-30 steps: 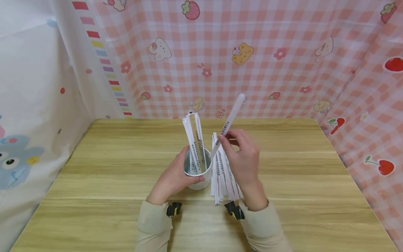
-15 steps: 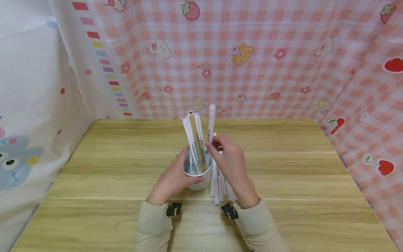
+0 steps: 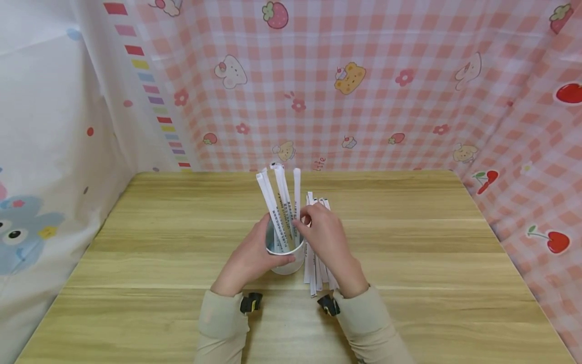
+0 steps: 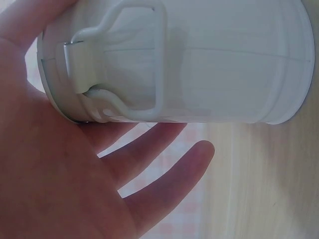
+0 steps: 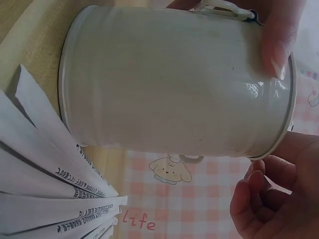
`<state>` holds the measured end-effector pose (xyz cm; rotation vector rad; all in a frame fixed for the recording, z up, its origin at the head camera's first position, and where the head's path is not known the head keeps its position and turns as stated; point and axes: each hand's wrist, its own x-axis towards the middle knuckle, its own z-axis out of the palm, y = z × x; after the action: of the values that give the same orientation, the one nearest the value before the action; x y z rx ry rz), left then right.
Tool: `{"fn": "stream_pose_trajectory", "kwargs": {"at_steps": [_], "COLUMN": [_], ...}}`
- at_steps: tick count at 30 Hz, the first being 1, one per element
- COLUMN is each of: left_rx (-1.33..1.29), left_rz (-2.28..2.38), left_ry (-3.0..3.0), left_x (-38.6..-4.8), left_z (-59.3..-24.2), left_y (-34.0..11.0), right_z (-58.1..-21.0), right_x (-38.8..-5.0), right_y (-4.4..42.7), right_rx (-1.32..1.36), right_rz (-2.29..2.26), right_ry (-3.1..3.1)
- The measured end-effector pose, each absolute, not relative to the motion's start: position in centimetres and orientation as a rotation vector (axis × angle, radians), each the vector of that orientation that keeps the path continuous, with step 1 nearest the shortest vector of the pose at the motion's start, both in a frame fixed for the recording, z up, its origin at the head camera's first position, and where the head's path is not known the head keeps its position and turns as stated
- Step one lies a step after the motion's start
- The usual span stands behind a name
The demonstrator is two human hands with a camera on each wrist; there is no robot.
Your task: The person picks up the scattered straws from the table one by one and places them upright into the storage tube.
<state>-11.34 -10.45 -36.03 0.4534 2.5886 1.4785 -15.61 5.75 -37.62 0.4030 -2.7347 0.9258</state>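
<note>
A white metal bucket [image 3: 287,264] stands upright on the table, its small wire handle [image 4: 160,59] showing in the left wrist view. My left hand [image 3: 249,256] holds it round the rim, thumb [image 5: 277,42] on the near side. Several white paper-wrapped sticks [image 3: 275,202] with black print lean inside it. At the rim's right side, my right hand [image 3: 328,236] pinches another paper-wrapped stick [image 3: 297,188], whose lower part is inside the bucket. What lies inside the wrappers is hidden. The right wrist view shows my right fingers beside the rim, the stick hidden there.
A fanned pile of similar wrapped sticks [image 3: 313,273] lies on the table just right of the bucket, partly under my right hand. The wooden table [image 3: 150,242] meets a pink checked cloth [image 3: 291,76] at its back edge.
My right hand has moved left and brought its stick from a slant beside the bucket to upright and lower inside it. The sticks in the bucket have shifted slightly left. The left hand stays put.
</note>
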Motion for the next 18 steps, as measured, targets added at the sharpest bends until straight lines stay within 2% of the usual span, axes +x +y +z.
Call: {"fn": "stream_pose_trajectory", "kwargs": {"at_steps": [6, 12, 18], "left_rx": [0.443, 0.413, 0.376], "left_rz": [1.468, 1.434, 1.38], "left_ry": [2.632, 2.663, 2.707], "left_x": [-12.8, -12.8, -12.7], "left_z": [-39.2, -39.4, -39.3], "left_y": [-11.0, -11.1, -11.1], "right_z": [-37.6, -37.1, -37.2], "right_x": [-15.7, -15.9, -16.8], "right_y": [5.8, 6.9, 8.8], "right_rx": [0.426, 0.411, 0.265], "right_rz": [0.934, 1.12, 1.228], "right_ry": [-2.733, -2.651, -2.641]}}
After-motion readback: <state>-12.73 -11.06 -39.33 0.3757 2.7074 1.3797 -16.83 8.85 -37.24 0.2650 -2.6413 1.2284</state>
